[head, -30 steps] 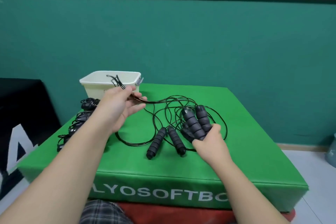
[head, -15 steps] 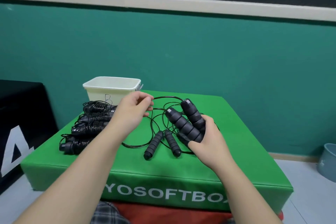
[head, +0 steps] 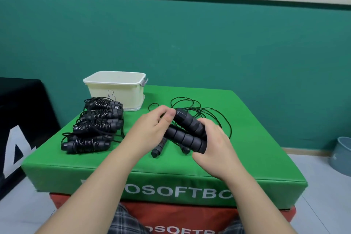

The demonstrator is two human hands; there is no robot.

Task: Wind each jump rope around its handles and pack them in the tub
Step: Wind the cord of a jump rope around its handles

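The right hand is curling its fingers around two black ribbed foam handles, gripping them side by side over the middle of the green padded box. The left hand is pinching the thin black cord at the handles' far tips, fingers narrowly closed. Loose cord is looping toward the far right edge. Wound rope bundles are lying along the left edge, before the cream plastic tub at the far left corner.

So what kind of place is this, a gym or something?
Probably a gym or training room: a green soft plyo box stacked on a red one, several black jump ropes, and a painted green wall.
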